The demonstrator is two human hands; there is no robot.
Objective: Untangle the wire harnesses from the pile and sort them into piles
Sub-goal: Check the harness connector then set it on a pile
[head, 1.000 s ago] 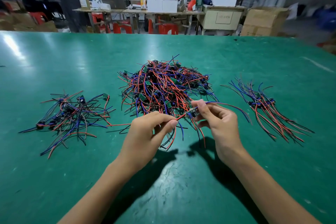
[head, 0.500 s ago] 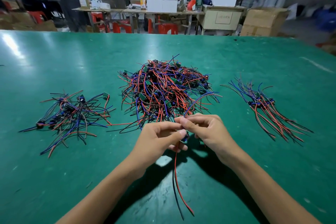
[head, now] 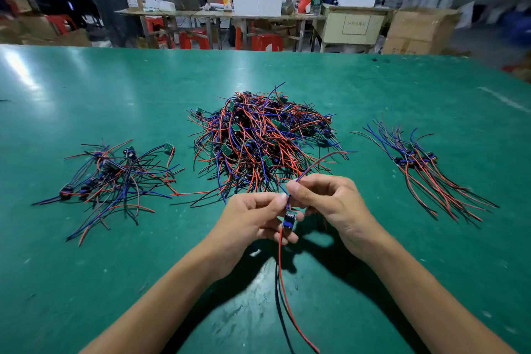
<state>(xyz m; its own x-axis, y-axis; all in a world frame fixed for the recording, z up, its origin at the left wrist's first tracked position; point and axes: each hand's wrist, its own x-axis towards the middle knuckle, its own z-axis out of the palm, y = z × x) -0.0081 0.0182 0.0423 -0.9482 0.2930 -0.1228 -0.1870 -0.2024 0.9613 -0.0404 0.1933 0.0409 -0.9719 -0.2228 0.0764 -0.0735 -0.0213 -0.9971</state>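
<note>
While the green table (head: 86, 89) carries the big tangled pile (head: 258, 138) at its middle and a sorted pile on the left (head: 115, 178) and another on the right (head: 422, 169), one harness (head: 288, 221) that a second ago lay stretched sideways between the hands now hangs upright, clear of the tangle. That suggests it is freed and ready to be sorted. Its red and black leads trail down toward the viewer; its blue and red leads arc up. Both forearms reach in from below, with the left hand (head: 253, 224) pinching the small board and the right hand (head: 327, 204) pinching the upper leads just above.
</note>
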